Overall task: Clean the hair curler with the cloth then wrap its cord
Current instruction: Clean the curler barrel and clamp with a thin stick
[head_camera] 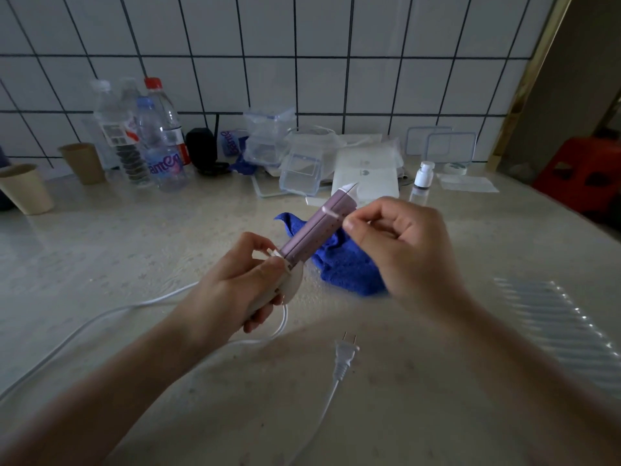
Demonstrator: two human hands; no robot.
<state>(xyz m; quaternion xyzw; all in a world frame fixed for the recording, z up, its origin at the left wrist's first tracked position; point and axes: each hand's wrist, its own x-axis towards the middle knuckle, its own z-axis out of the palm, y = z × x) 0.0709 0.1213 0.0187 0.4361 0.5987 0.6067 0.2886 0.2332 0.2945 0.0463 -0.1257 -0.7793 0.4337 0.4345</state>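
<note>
My left hand (242, 280) grips the pale handle of the hair curler (316, 230) and holds it above the counter, its purple barrel slanting up to the right toward a white tip. My right hand (400, 243) hovers beside the upper barrel with its fingers curled; thumb and forefinger pinch at the barrel's edge. The blue cloth (346, 264) lies crumpled on the counter under the barrel, partly hidden by my right hand. The white cord (100, 317) trails from the handle in loops across the counter, and its plug (346, 354) lies flat in front of me.
Several water bottles (158, 136) and two paper cups (27, 190) stand at the back left. Clear plastic boxes (268, 136), a white packet (366, 176) and a small white bottle (424, 174) crowd the back by the tiled wall. A red stool (584, 169) is at the right.
</note>
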